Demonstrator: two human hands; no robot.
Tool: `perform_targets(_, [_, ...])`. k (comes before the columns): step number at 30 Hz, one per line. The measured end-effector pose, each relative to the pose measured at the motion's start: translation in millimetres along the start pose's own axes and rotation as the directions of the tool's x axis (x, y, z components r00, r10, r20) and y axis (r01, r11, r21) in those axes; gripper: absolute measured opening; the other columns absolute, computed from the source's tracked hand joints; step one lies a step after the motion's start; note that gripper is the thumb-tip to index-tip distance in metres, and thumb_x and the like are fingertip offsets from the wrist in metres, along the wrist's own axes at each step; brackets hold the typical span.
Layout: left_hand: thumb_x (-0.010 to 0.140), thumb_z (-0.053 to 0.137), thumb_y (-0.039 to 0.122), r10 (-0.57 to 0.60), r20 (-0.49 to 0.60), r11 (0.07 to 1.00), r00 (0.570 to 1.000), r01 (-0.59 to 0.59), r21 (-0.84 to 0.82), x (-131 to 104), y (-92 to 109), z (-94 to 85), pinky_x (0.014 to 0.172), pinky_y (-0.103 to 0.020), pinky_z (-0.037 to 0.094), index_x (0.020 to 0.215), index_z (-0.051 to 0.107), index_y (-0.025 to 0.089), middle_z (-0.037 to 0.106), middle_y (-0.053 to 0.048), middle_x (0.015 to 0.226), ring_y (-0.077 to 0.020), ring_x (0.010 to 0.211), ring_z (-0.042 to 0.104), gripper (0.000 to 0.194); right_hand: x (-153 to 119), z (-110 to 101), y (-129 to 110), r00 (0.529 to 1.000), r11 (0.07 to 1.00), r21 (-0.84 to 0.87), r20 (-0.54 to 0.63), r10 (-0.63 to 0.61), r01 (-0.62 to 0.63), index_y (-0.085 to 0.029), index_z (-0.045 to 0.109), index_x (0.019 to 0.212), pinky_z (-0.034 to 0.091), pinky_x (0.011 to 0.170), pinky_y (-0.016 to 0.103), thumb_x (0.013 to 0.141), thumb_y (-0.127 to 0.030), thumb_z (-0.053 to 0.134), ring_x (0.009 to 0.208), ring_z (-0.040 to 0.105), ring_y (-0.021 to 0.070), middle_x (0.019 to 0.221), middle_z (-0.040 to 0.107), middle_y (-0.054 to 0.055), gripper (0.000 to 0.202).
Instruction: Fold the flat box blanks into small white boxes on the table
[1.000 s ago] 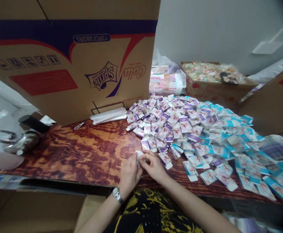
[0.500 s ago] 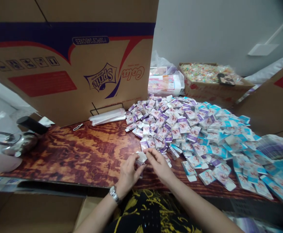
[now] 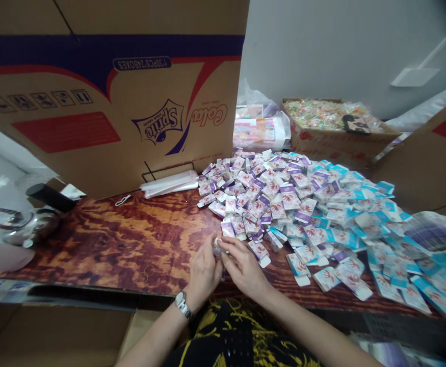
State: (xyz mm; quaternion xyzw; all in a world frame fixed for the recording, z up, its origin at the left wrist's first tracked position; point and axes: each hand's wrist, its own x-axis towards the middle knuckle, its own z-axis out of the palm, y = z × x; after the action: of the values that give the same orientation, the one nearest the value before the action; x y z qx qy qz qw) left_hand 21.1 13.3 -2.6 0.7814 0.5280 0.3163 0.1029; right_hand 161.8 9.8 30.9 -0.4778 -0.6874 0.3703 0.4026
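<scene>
A small paper box (image 3: 216,249), mostly covered by fingers, is held over the table's front part. My left hand (image 3: 204,270), with a watch (image 3: 182,304) at its wrist, is closed around the box from the left. On the right, my right hand (image 3: 242,265) has its fingers closed at the box's top end, close against the left hand. Just beyond them spreads a heap of small printed boxes (image 3: 272,191), purple and white nearer the middle. Blue and white boxes (image 3: 341,237) lie farther right, several with flaps standing open.
A big carton (image 3: 131,117) stands at the back left, with white plastic strips (image 3: 171,184) at its foot. Behind the heap is a cardboard box of wrapped candy (image 3: 337,137). A metal kettle (image 3: 31,227) sits far left on the wood-patterned table (image 3: 111,239). Flat stacked cards (image 3: 433,232) lie far right.
My hands have drawn closer together around the small box. The white flap that stood up between the fingers is now mostly covered, and the right hand has shifted left.
</scene>
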Motion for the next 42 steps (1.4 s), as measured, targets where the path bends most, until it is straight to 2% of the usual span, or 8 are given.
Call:
perform_targets(8, [0.086, 0.052, 0.030, 0.019, 0.058, 0.999, 0.998, -0.017, -0.039, 6.2, 3.6, -12.7, 0.095, -0.041, 0.045, 0.140, 0.017, 0.014, 0.047, -0.019, 0.131, -0.0263, 0.119, 0.048, 0.066, 11.9, -16.0, 18.1, 0.963, 0.888, 0.440, -0.156, 0.222, -0.134, -0.025, 0.061, 0.111, 0.049, 0.087, 0.038, 0.083, -0.036, 0.058, 0.096, 0.061, 0.0207, 0.107, 0.066, 0.005, 0.030])
perform_targets(13, [0.082, 0.056, 0.046, -0.083, 0.106, 0.994, 0.991, 0.075, 0.078, -8.1, -17.1, -12.9, 0.091, -0.043, 0.046, 0.133, 0.031, 0.014, 0.052, -0.017, 0.120, -0.0280, 0.111, 0.051, 0.065, 32.6, -56.9, 31.6, 0.790, 0.668, 0.743, -0.387, 0.476, -0.038, -0.027, 0.046, 0.123, 0.052, 0.075, 0.033, 0.087, -0.056, 0.041, 0.087, 0.063, 0.0157, 0.109, 0.062, 0.006, 0.046])
perform_targets(15, [0.080, 0.058, 0.047, -0.097, 0.164, 0.987, 0.982, 0.073, 0.144, -19.2, -26.2, -2.4, 0.088, -0.043, 0.047, 0.130, 0.036, 0.014, 0.054, -0.015, 0.115, -0.0284, 0.106, 0.052, 0.064, 25.8, -49.5, 37.6, 0.858, 0.773, 0.607, -0.284, 0.427, -0.184, -0.025, 0.049, 0.122, 0.051, 0.070, 0.033, 0.086, -0.054, 0.046, 0.080, 0.063, 0.0169, 0.101, 0.064, 0.006, 0.046])
perform_targets(18, [0.078, 0.061, 0.041, -0.109, 0.205, 0.979, 0.973, 0.070, 0.193, -32.7, -34.3, 14.6, 0.086, -0.043, 0.047, 0.130, 0.037, 0.013, 0.053, -0.015, 0.113, -0.0290, 0.104, 0.051, 0.064, 8.1, -15.9, 45.6, 0.987, 0.985, -0.079, 0.028, 0.156, -0.153, -0.023, 0.058, 0.117, 0.048, 0.077, 0.037, 0.083, -0.042, 0.056, 0.086, 0.059, 0.0212, 0.095, 0.062, 0.008, 0.038])
perform_targets(23, [0.079, 0.059, 0.029, -0.120, 0.215, 0.986, 0.969, 0.091, 0.141, -39.4, -37.6, 27.6, 0.088, -0.042, 0.046, 0.133, 0.032, 0.009, 0.047, -0.018, 0.118, -0.0276, 0.105, 0.050, 0.064, 1.5, 26.9, 51.6, 0.960, 0.720, -0.688, 0.254, 0.121, 0.091, -0.022, 0.060, 0.113, 0.045, 0.079, 0.039, 0.080, -0.032, 0.061, 0.096, 0.052, 0.0275, 0.101, 0.057, 0.012, 0.035])
perform_targets(28, [0.080, 0.055, 0.022, -0.107, 0.166, 0.993, 0.980, 0.095, 0.074, -43.5, -36.4, 30.6, 0.091, -0.045, 0.044, 0.138, 0.023, 0.010, 0.045, -0.019, 0.121, -0.0285, 0.111, 0.047, 0.067, 6.4, 30.5, 53.6, 0.966, 0.754, -0.650, 0.242, 0.088, 0.094, -0.020, 0.065, 0.098, 0.042, 0.086, 0.039, 0.080, -0.023, 0.059, 0.104, 0.048, 0.0265, 0.112, 0.054, 0.011, 0.019])
perform_targets(35, [0.076, 0.052, 0.017, -0.128, 0.119, 0.988, 0.985, 0.117, 0.100, -35.5, -21.1, 17.0, 0.093, -0.043, 0.044, 0.142, 0.012, 0.011, 0.046, -0.020, 0.127, -0.0292, 0.116, 0.048, 0.077, 4.8, 29.2, 36.7, 0.997, 0.965, -0.253, -0.015, 0.073, -0.075, -0.019, 0.065, 0.076, 0.039, 0.095, 0.037, 0.083, -0.021, 0.056, 0.112, 0.048, 0.0228, 0.116, 0.051, 0.009, 0.012])
perform_targets(42, [0.077, 0.048, 0.015, -0.267, 0.142, 0.949, 0.953, 0.286, -0.132, -5.3, 0.0, -2.0, 0.064, -0.029, 0.051, 0.131, 0.031, 0.017, 0.066, -0.008, 0.096, -0.0194, 0.072, 0.066, 0.056, 8.8, 1.4, 16.4, 0.998, 0.994, -0.094, -0.017, -0.063, 0.061, -0.021, 0.062, 0.103, 0.040, 0.097, 0.035, 0.086, -0.028, 0.053, 0.115, 0.049, 0.0213, 0.120, 0.051, 0.010, 0.021])
